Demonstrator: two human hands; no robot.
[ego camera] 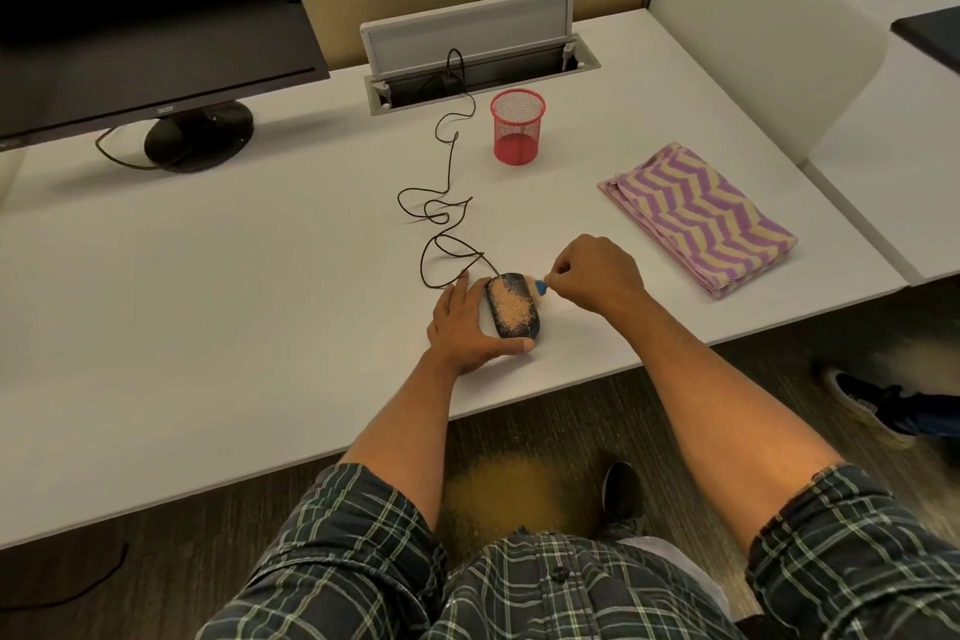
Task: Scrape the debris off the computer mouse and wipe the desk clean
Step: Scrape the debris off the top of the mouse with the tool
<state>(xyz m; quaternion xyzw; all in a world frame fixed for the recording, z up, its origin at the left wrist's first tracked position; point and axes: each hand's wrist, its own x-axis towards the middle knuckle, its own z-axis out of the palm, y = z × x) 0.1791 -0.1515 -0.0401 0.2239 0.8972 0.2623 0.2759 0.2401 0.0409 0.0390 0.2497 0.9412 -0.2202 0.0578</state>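
Observation:
A black computer mouse (514, 309) lies near the front edge of the white desk (234, 286), its top covered with orange-tan grainy debris (511, 305). My left hand (465, 322) holds the mouse from its left side, fingers along it and thumb curled round its near end. My right hand (592, 273) pinches a small blue scraper (539, 287) whose pale tip touches the mouse's far right end. The mouse's dark cord (441, 203) snakes away across the desk. A folded purple and yellow zigzag cloth (696, 218) lies to the right.
A red mesh pen cup (517, 126) stands behind the mouse. An open cable hatch (478, 62) sits at the back, and a black monitor (145, 16) on its stand at the back left. A white divider (753, 42) borders the right side. Another person's shoe (862, 403) is on the floor.

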